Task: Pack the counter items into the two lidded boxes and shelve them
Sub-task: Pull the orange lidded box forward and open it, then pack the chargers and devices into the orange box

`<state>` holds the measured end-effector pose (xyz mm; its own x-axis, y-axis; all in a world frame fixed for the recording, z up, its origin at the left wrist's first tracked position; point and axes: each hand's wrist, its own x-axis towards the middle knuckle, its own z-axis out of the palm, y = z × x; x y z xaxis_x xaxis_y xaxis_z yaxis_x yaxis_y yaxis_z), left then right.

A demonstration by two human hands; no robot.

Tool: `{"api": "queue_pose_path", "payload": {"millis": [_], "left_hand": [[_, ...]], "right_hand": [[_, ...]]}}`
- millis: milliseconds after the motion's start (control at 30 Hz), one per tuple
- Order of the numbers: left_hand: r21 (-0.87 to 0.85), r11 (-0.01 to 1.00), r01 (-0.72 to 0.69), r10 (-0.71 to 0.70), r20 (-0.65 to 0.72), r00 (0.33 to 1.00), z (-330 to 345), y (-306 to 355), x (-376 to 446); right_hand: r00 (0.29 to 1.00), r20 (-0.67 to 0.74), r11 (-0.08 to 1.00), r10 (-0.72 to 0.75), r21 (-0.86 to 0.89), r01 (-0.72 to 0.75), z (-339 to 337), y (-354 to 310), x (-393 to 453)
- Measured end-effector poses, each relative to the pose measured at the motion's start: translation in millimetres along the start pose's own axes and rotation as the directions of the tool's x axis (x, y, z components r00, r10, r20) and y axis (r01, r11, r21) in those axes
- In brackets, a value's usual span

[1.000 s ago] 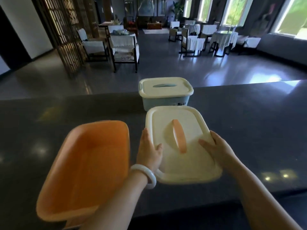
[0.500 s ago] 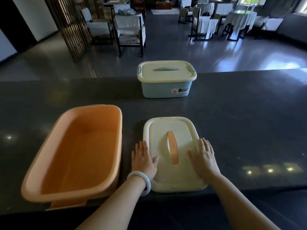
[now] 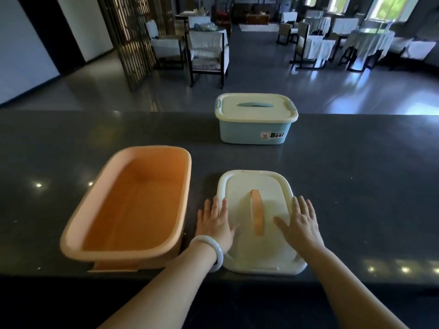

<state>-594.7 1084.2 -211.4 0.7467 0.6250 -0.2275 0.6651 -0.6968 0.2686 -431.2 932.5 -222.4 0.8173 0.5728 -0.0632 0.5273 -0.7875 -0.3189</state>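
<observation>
The counter is dark, polished stone with small light reflections. On it stand two smooth plastic boxes with rounded corners: one orange box at 9 o'clock, open and empty, and one pale blue box at 12 o'clock, closed by its cream lid. One loose cream lid with an orange strap handle lies flat at the centre, just beside the orange box. Both hands lie flat with straight fingers, holding nothing: the left hand touches the lid's left edge, the right hand rests on its right side.
</observation>
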Motion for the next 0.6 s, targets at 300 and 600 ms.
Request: {"api": "queue_pose_path", "payload": {"millis": [300,600], "left_hand": [[0.124,0.992,-0.026,0.063,-0.306,0.95,-108.3,-16.6,-28.0],[0.282,0.864,0.418,-0.301,-0.377,0.876,-156.0,-160.1,-130.7]], "right_hand": [[0.909,-0.056,0.911,-0.413,-0.05,0.41,-73.7,-135.6,16.8],[0.533,0.073,0.532,-0.843,-0.039,0.846,-59.1,-321.0,-45.8]]}}
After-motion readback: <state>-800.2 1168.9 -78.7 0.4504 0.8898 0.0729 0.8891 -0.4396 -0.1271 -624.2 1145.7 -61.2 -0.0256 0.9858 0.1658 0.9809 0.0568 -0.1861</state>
